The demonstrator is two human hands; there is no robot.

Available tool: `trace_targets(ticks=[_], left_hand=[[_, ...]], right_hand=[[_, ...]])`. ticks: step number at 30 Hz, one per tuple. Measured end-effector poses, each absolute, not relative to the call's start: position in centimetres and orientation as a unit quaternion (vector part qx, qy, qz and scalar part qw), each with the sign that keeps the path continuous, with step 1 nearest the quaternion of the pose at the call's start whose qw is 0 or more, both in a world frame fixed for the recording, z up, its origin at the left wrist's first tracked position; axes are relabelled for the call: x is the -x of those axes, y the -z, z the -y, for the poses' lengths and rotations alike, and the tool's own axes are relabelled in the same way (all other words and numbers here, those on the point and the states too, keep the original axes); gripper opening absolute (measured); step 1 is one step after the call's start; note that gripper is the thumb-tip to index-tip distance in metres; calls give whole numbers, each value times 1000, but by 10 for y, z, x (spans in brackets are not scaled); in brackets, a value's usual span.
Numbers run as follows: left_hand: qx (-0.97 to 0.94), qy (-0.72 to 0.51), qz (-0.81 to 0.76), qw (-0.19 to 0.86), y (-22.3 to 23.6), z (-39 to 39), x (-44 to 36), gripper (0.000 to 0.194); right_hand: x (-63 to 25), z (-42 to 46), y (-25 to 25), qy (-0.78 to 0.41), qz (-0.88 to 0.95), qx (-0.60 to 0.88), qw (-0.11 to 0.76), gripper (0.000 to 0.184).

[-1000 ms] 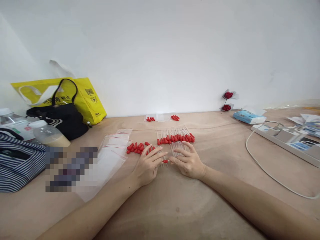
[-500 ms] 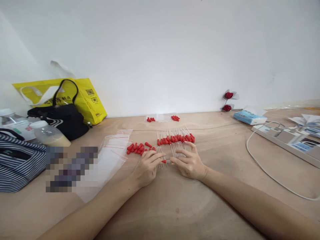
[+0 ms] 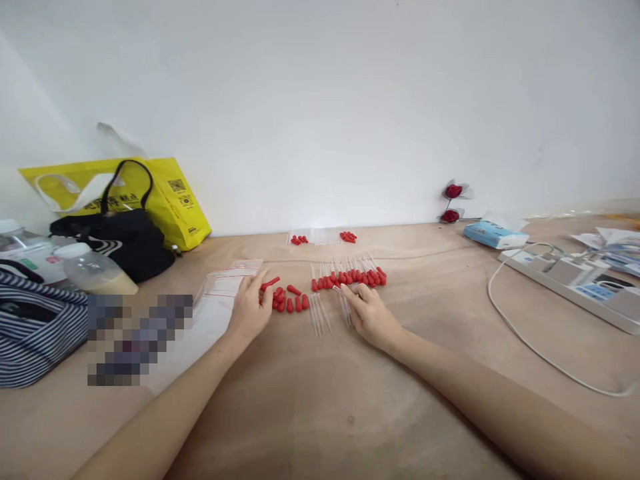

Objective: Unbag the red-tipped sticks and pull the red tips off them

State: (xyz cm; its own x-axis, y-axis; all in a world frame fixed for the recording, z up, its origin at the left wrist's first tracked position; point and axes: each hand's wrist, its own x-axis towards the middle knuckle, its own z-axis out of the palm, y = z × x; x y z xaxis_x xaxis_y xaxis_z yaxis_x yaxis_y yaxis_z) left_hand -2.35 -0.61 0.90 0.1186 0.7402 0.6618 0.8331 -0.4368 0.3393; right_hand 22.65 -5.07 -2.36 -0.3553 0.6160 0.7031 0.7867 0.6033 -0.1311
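My left hand [image 3: 251,305] is beside a loose pile of red rubber bulbs [image 3: 290,305], its fingertips closed on one red rubber bulb [image 3: 271,283]. My right hand [image 3: 374,317] pinches what looks like a thin glass tube [image 3: 337,288], its end poking out past the fingertips. Beyond that hand lies a row of glass droppers [image 3: 350,276], red bulbs toward me and clear stems pointing away. Several bare glass tubes [image 3: 320,315] lie between the hands. More bare tubes [image 3: 345,310] are partly hidden under my right hand.
Clear zip bags [image 3: 225,283] lie left of my left hand. Near the wall is a bag with red bulbs [image 3: 300,239] in it. A yellow bag [image 3: 187,207], black bag [image 3: 135,247] and bottle [image 3: 97,270] stand left; tissues [image 3: 495,235] and a power strip [image 3: 565,283] are right.
My hands were together at a red bulb and a glass tube; now they are apart. The left has moved left to the bulb pile, and the right sits at the droppers' bulb ends.
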Motion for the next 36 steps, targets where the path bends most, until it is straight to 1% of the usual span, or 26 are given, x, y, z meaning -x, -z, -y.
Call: trace_targets(ticks=[3, 6, 8, 11, 15, 19, 23, 26, 29, 33, 36], left_hand=[[713, 388, 584, 8, -13, 1, 33, 30], [712, 357, 604, 27, -14, 1, 34, 19], [720, 332, 608, 35, -14, 1, 34, 18], [730, 302, 613, 17, -14, 0, 33, 23], [719, 316, 618, 31, -18, 1, 34, 29], [722, 319, 611, 60, -24, 5, 31, 28], [751, 272, 598, 72, -29, 6, 17, 26], [778, 225, 581, 83, -33, 2, -3, 23], [791, 170, 580, 88, -36, -9, -24, 27], [781, 106, 612, 65, -37, -26, -46, 37], [772, 86, 628, 50, -34, -37, -58, 34]], right_hand=[[-222, 49, 26, 74, 814, 443, 368, 28], [-217, 49, 27, 58, 814, 444, 369, 20], [-215, 49, 28, 57, 820, 431, 372, 21], [-211, 50, 29, 67, 828, 417, 368, 24], [-208, 53, 27, 76, 842, 417, 333, 21], [-206, 58, 21, 50, 857, 416, 299, 18], [-205, 61, 16, 26, 865, 408, 290, 20], [-206, 61, 17, 38, 862, 395, 317, 24], [-209, 61, 19, 75, 847, 382, 363, 25], [-219, 63, 18, 120, 824, 375, 407, 22], [-229, 64, 16, 142, 809, 380, 425, 19]])
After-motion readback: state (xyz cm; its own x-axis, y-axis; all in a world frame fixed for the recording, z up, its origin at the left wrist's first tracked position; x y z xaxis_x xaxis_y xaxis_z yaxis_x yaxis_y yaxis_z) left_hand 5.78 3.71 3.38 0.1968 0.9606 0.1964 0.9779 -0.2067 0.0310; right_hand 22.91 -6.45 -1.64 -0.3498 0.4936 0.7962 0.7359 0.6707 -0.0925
